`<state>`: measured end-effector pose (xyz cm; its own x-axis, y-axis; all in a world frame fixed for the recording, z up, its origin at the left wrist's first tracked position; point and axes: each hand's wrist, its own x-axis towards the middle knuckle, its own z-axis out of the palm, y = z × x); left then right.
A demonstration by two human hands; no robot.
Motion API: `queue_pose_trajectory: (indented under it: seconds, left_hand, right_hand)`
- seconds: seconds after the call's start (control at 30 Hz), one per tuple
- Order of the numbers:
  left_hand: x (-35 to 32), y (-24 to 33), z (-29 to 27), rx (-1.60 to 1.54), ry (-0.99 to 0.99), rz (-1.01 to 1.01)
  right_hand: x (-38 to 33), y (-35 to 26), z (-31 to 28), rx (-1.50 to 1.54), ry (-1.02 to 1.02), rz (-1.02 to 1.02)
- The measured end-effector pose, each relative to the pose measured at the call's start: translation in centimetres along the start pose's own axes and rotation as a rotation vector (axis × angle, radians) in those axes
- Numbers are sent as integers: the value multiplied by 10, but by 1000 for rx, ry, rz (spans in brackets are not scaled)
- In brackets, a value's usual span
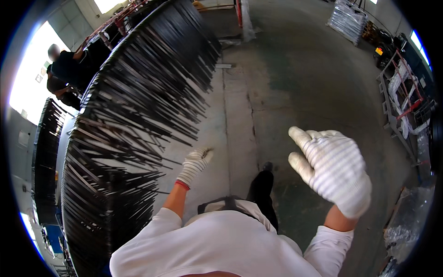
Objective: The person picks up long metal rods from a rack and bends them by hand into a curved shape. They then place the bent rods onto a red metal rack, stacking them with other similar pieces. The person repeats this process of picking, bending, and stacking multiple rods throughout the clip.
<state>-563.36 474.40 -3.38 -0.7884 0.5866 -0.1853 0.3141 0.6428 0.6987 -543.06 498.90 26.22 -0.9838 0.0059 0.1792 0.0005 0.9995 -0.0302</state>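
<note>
My right hand (334,168), in a white striped knit glove, is raised at the right. Its fingers are stretched forward, with a gap below the upper ones, and nothing shows in it. My left hand (195,164), in a similar glove with a red cuff, hangs lower beside a long rack of dark, thin rods (152,83). The left fingers are loosely extended, partly turned from view, and no held thing shows. Rod ends come close to the left wrist; whether they touch it I cannot tell.
Two people (69,69) stand beyond the rack at the far left. Along the right side are a metal frame cart (392,106) with red bars and plastic wrap, and a wrapped stack (347,21) farther back. A cracked concrete floor (300,87) runs ahead.
</note>
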Motion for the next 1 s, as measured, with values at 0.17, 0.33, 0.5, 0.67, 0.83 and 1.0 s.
queue_pose_trajectory:
  seconds: [0.17, 0.33, 0.5, 0.67, 0.83, 1.0]
  left_hand:
    - [97, 26, 11, 419, -196, 46]
    - [138, 50, 7, 444, -272, -318]
    - [184, 64, 23, 279, -251, -472]
    - [256, 51, 32, 283, -246, -417]
    - [382, 74, 5, 271, -123, -454]
    - [553, 138, -13, 473, 3, -273]
  right_hand:
    - [-1, 142, 97, 110, -166, 311]
    - [36, 242, 194, 620, -407, 427]
    - [91, 303, 229, 739, -436, 337]
    - [146, 367, 253, 868, -259, 320]
    - [188, 448, 276, 857, -63, 543]
    - [240, 532, 292, 882, 20, 642]
